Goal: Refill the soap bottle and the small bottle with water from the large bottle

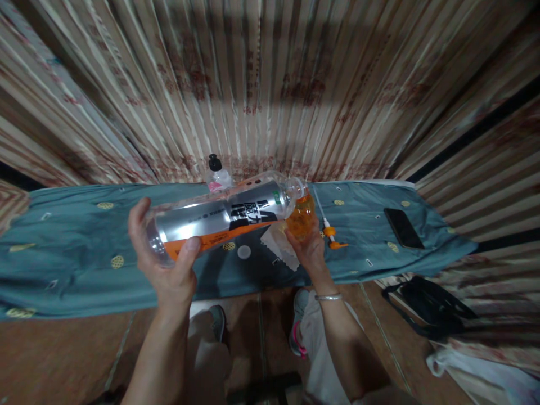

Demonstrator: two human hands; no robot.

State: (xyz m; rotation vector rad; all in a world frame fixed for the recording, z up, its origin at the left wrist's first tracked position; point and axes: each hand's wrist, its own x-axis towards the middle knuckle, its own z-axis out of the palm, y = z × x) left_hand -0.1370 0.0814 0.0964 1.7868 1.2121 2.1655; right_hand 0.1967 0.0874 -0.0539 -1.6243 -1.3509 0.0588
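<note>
My left hand grips the base of a large clear plastic bottle with a silver, black and orange label. The bottle is tipped almost flat, its open neck pointing right over a small orange container. My right hand is closed around that orange container, holding it just above the teal cloth-covered table. A white round cap and a crumpled white wrapper lie on the cloth under the bottle.
A small bottle with a black cap stands at the table's back edge. An orange pump nozzle with a white tube lies right of my hand. A black phone rests far right. A black bag sits on the floor.
</note>
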